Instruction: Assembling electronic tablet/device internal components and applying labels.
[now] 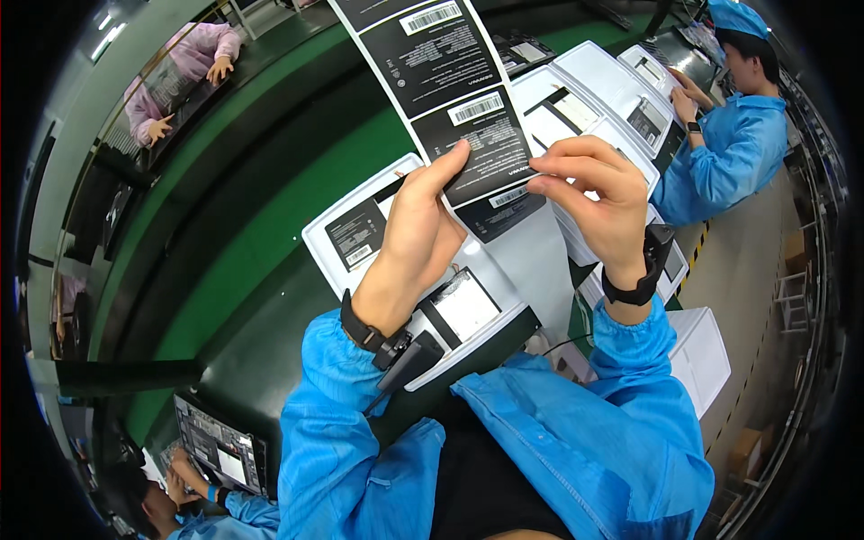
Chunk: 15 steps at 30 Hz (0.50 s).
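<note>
Currently, a long strip of black rectangular labels is clasped in the left grip, thumb flat on its face, and pinched at its side by the right grip, above a smooth white tray's right edge.

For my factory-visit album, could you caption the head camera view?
Left hand and right hand hold a strip of black barcode labels above a white tray of flat packs.

At the upper right is a co-worker in blue smock and blue cap; at the upper left, a person in pink clothing. Yellow-and-black striped tape crosses the grey floor.
</note>
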Available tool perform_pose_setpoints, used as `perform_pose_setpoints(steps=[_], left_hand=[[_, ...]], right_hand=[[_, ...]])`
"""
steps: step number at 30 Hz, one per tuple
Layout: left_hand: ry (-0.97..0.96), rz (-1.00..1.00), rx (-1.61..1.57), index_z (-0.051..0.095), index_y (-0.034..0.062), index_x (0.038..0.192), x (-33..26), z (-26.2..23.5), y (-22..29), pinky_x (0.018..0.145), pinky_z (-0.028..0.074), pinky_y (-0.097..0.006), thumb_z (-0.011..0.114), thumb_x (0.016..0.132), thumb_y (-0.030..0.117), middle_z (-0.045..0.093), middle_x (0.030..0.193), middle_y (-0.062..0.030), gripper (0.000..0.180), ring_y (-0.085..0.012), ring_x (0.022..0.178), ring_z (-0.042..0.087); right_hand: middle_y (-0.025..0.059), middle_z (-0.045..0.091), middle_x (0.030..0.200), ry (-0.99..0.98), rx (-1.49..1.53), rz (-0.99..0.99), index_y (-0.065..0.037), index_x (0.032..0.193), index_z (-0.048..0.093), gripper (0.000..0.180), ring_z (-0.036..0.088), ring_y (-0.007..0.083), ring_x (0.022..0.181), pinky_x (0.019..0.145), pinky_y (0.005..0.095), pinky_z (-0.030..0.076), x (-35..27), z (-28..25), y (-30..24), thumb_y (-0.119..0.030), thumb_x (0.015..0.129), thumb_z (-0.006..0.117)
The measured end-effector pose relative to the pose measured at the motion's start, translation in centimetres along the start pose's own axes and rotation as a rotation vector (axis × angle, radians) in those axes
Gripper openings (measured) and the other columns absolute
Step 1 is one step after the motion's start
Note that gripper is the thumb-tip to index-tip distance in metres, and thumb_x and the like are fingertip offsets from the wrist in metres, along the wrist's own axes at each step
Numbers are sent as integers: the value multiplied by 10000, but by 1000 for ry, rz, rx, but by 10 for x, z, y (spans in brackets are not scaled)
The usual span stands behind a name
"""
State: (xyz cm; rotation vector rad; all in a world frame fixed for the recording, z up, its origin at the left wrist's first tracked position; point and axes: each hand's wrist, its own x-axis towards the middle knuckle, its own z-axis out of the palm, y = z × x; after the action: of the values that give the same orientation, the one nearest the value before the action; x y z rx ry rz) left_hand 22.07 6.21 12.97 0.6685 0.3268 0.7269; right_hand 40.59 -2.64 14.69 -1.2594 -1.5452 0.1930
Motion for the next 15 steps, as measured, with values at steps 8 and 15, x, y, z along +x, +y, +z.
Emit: perform_pose_setpoints(steps=[8,15], left_hand=[[-82,-62,-109,502,-63,1384,-11,10,7,1046,544,-420,421,1098,227,648,1317,-198,415,-293,1186,667],[-99,-118,-128,515,-63,1359,-22,10,9,1007,572,-402,440,1098,229,665,1273,-190,399,-270,1141,690]], right_hand=[[54,704,927,26,-205,-309,-41,905,781,197,683,126,723,515,208,504,-1,-10,-14,20,734,855],[57,682,956,-120,-238,-333,-33,916,722,163,658,119,672,465,222,451,0,-19,-31,21,785,803]])
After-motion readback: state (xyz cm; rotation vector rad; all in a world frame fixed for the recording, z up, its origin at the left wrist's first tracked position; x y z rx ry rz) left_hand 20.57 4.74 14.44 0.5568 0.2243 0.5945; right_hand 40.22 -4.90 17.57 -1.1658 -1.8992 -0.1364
